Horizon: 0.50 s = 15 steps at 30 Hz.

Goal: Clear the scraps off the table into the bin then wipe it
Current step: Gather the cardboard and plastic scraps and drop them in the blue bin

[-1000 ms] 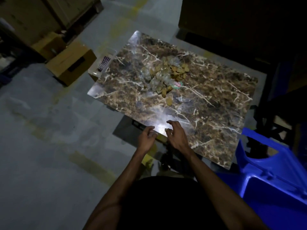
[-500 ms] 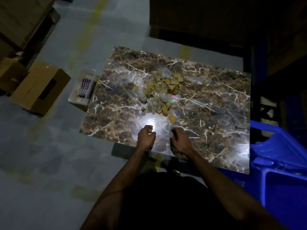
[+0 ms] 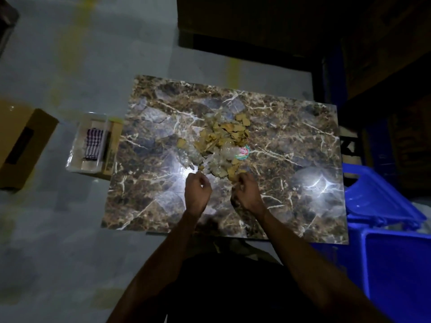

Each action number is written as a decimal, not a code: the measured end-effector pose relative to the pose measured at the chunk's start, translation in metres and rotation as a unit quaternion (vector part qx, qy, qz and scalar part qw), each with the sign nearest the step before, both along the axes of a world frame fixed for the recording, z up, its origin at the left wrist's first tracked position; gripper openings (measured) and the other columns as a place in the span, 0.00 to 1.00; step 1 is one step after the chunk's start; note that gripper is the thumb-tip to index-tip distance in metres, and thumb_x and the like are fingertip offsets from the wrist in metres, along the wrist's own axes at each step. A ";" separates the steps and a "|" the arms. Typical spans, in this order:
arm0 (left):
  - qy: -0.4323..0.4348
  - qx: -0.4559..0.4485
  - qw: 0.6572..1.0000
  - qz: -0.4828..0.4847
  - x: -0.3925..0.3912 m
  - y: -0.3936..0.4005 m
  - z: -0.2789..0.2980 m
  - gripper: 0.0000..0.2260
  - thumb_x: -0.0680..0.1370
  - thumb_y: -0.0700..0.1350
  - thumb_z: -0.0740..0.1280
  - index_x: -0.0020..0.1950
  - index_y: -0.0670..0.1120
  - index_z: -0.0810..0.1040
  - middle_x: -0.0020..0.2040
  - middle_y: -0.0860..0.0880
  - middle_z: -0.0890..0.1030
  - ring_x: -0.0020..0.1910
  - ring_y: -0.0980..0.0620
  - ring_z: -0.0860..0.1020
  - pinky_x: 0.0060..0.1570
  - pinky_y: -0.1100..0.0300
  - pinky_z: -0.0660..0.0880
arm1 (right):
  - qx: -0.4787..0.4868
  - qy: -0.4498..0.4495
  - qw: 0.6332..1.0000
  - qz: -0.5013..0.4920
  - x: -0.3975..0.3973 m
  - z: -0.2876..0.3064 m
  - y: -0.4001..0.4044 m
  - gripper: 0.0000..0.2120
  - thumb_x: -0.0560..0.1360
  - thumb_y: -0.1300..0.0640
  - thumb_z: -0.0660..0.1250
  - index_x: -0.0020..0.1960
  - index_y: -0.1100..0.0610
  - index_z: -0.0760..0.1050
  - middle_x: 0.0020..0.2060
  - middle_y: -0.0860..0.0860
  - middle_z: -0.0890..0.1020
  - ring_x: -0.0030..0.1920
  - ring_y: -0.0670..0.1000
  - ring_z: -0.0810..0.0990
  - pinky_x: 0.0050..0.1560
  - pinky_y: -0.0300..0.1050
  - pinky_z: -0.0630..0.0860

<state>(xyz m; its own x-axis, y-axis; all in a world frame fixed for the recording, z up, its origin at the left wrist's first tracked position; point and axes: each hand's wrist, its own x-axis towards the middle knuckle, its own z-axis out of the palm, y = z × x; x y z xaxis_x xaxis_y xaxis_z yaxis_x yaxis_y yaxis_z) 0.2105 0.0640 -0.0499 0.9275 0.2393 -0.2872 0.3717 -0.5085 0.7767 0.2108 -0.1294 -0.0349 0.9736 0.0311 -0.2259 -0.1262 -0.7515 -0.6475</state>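
Two hands hover at the near edge of the scrap pile (image 3: 221, 141) mid-bench (image 3: 303, 141), the right hand (image 3: 247, 191) touching its nearest chips, the left hand (image 3: 197, 191) just short, each grip loosely curled, apparently empty; the blue bin (image 3: 394, 257) lies rightward.

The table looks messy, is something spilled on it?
Yes. A heap of scraps, tan chips mixed with clear plastic bits and a red-and-green label, lies in the middle of the table. The left hand and right hand are at its near edge. Nothing looks broken.
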 end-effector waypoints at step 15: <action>-0.018 -0.134 0.991 -0.003 0.029 -0.058 -0.020 0.24 0.77 0.58 0.67 0.70 0.49 0.78 0.65 0.51 0.77 0.68 0.47 0.74 0.68 0.41 0.71 | 0.166 0.033 0.976 -0.136 0.061 -0.005 0.007 0.23 0.86 0.45 0.56 0.76 0.54 0.70 0.74 0.51 0.72 0.74 0.48 0.68 0.77 0.54 0.65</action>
<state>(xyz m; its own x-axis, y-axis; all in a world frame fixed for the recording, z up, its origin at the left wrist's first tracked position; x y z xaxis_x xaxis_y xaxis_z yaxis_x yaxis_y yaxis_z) 0.2394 0.0063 -0.0696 0.9397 0.1536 -0.3056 0.3382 -0.2841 0.8972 0.2719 -0.1227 -0.0397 0.9394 -0.1449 -0.3108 -0.3426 -0.4345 -0.8330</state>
